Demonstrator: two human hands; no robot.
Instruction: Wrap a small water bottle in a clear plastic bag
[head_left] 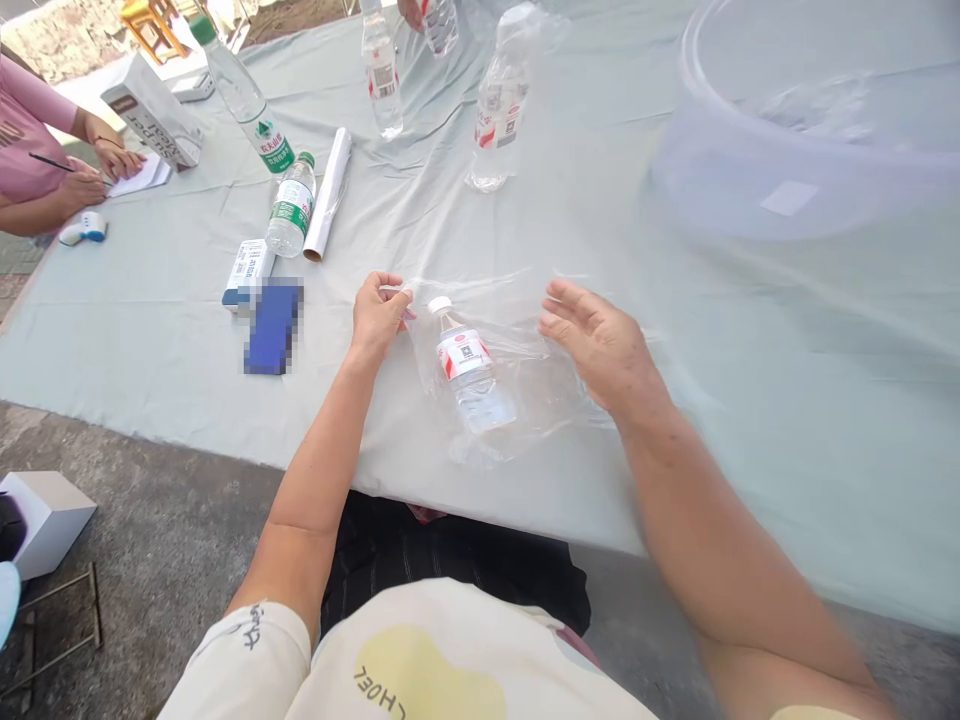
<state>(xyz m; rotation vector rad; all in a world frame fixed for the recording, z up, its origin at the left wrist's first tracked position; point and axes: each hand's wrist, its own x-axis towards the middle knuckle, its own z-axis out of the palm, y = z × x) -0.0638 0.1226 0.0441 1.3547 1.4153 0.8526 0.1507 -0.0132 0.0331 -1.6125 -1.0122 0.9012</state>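
Observation:
A small clear water bottle (469, 372) with a white cap and red-and-white label lies on its side on a sheet of clear plastic wrap (510, 300), on the pale green tablecloth (150, 350). My left hand (377, 315) pinches the wrap's left edge just beside the bottle's cap. My right hand (596, 340) rests with fingers spread on the wrap to the right of the bottle, holding nothing.
A large clear plastic basin (795, 120) stands at the back right. Several water bottles (291, 205), a roll of wrap (328, 193), a small box (247, 268) and a white carton (154, 122) lie farther back. Another person's hands (90, 175) write at far left.

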